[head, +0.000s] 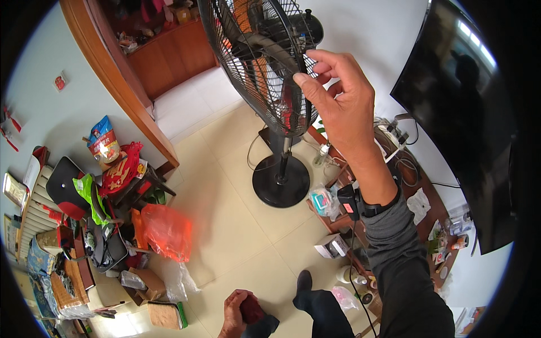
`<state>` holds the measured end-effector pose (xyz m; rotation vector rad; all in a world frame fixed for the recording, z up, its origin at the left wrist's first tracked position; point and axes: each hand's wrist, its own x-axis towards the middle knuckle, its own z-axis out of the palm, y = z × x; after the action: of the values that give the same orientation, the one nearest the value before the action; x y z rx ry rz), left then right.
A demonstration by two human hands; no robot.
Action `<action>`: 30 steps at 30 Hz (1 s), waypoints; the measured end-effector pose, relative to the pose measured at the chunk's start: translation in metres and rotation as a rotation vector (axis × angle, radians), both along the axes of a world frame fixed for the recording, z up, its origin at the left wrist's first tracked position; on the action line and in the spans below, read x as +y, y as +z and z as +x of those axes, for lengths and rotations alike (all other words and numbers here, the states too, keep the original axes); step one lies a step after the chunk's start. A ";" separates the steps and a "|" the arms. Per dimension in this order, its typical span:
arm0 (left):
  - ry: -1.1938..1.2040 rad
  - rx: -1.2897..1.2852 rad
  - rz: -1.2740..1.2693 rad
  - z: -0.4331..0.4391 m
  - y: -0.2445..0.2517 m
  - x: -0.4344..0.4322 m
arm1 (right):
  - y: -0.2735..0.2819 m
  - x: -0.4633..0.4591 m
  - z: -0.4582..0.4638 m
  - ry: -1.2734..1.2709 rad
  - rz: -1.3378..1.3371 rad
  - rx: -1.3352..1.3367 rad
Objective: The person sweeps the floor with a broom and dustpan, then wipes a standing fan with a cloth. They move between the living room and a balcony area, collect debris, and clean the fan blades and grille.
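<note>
A black pedestal fan (282, 179) stands on the tiled floor before me, its wire guard (270, 105) facing left. My right hand (344, 95) is raised at the guard's right rim, with thumb and forefinger apart. Whether the fingertips touch the rim cannot be told. Behind the guard sits the black motor housing (312, 29). Low in front of me, my left hand (235, 310) is closed around a dark red object (251, 310), perhaps a folded cloth; its far side is hidden. A black strapped device (348, 203) with a cable is on my right wrist.
To the right stand a cluttered wooden cabinet (431, 213) and a large television (460, 126). On the left are a chair (103, 249) with bags, an orange plastic bag (167, 232), a cardboard box (148, 283) and a stool (154, 181). A doorway (114, 84) opens behind the fan.
</note>
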<state>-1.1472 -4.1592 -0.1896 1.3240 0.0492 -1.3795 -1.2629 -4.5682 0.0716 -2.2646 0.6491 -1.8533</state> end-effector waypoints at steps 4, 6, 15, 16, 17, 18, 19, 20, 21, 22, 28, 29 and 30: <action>-0.063 -0.029 0.009 0.000 -0.026 -0.016 | -0.019 0.001 0.007 -0.059 -0.046 -0.088; -0.092 -0.040 -0.033 0.001 -0.040 -0.023 | -0.027 -0.001 0.012 -0.091 -0.082 -0.128; -0.172 -0.037 -0.171 -0.006 -0.079 -0.042 | -0.036 -0.009 0.023 -0.203 -0.262 -0.146; -0.188 -0.002 -0.204 -0.009 -0.080 -0.045 | -0.036 -0.009 0.023 -0.208 -0.271 -0.148; -0.166 -0.001 -0.195 -0.012 -0.082 -0.047 | -0.037 -0.010 0.023 -0.210 -0.278 -0.148; -0.145 0.002 -0.183 -0.015 -0.083 -0.048 | -0.037 -0.010 0.022 -0.212 -0.282 -0.146; -0.123 0.005 -0.172 -0.017 -0.086 -0.050 | -0.038 -0.010 0.023 -0.214 -0.287 -0.144; -0.119 -0.007 -0.178 -0.019 -0.090 -0.052 | -0.039 -0.011 0.023 -0.211 -0.284 -0.145; -0.113 -0.019 -0.184 -0.020 -0.095 -0.054 | -0.039 -0.011 0.023 -0.206 -0.280 -0.146; -0.107 -0.031 -0.189 -0.020 -0.100 -0.055 | -0.040 -0.011 0.023 -0.200 -0.275 -0.147; -0.161 0.003 -0.276 -0.013 -0.112 -0.060 | -0.034 -0.007 0.025 -0.205 -0.233 -0.128; -0.152 -0.008 -0.255 -0.011 -0.107 -0.059 | -0.032 -0.005 0.025 -0.205 -0.209 -0.119; -0.144 -0.020 -0.232 -0.010 -0.099 -0.059 | -0.029 -0.002 0.025 -0.206 -0.184 -0.109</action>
<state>-1.1571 -4.2178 -0.2887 1.1638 -0.2173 -1.4455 -1.2382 -4.5706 0.0422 -2.2585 0.7476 -2.2005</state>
